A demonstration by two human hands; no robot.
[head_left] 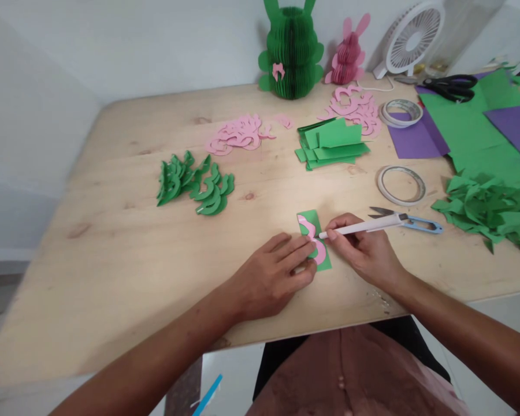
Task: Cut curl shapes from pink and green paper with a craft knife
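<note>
A curvy pink paper cutout lies on a small green paper strip near the table's front edge. My left hand rests with extended fingers on both, pressing them to the wood. Pinched in my right hand is a white pen, its tip at the cutout's right edge. Just beyond that hand lie blue-handled thread snips. Part of the cutout is hidden under my left fingertips.
Curled green cutouts, pink cutouts and stacked green strips lie farther back. Tape rolls, green scraps and black scissors are at right. A green paper rabbit, pink rabbit and fan stand behind.
</note>
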